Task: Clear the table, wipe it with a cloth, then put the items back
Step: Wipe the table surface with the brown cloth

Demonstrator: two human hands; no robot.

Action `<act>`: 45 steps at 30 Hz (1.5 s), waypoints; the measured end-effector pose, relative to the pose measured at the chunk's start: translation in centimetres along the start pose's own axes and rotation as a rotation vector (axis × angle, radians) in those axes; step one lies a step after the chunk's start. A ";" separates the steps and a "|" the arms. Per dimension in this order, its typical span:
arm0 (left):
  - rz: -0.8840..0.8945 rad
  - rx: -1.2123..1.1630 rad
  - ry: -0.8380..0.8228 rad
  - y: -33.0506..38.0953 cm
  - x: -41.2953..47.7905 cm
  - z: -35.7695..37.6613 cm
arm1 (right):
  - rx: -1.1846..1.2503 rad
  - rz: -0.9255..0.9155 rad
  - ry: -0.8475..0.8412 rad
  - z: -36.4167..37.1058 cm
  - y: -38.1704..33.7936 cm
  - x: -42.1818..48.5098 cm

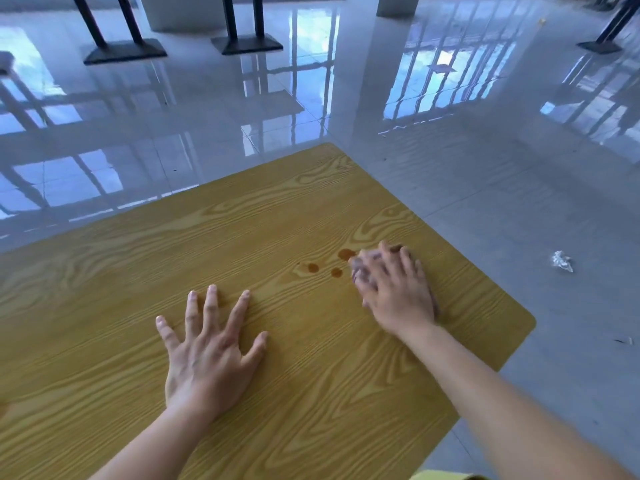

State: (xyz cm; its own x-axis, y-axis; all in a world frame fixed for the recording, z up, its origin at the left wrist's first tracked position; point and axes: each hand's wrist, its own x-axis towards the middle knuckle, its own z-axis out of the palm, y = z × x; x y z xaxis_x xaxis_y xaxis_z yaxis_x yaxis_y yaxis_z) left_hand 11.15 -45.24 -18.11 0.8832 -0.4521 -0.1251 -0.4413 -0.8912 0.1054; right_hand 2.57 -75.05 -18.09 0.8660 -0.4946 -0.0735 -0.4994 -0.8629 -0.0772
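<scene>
cloth (357, 273): under the right hand (394, 292), peeking out up front
right hand: pressing flat, fingers straight-ish
left hand (207, 355): splayed on table (104, 306)

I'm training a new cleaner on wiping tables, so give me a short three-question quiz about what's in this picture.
1. True or false: the left hand lies flat on the table with its fingers spread.
2. Pick one. The right hand presses the cloth: A) to the left of the brown stains, B) just to the right of them, C) on top of the left hand.
3. Fill the gap: on the floor to the right of the table lies a crumpled ____ scrap.
Key: 1 true; 2 B; 3 white.
</scene>
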 end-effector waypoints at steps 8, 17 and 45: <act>-0.007 -0.005 0.005 0.1 0.0 0.2 | 0.006 -0.071 -0.051 -1.1 2.7 1.2; -0.006 -0.013 0.023 0.1 -0.1 0.1 | 0.091 -0.359 -0.045 0.0 -1.7 -4.9; 0.002 -0.024 0.047 -0.2 -0.1 0.3 | 0.028 -0.492 -0.080 0.1 -11.5 3.7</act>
State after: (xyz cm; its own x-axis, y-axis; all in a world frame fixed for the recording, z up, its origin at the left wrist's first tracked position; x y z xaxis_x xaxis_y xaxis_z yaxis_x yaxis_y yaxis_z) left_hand 11.05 -45.03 -18.44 0.8889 -0.4514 -0.0781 -0.4400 -0.8887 0.1290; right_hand 11.56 -66.95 -17.59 0.9950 -0.0191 -0.0979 -0.0336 -0.9883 -0.1488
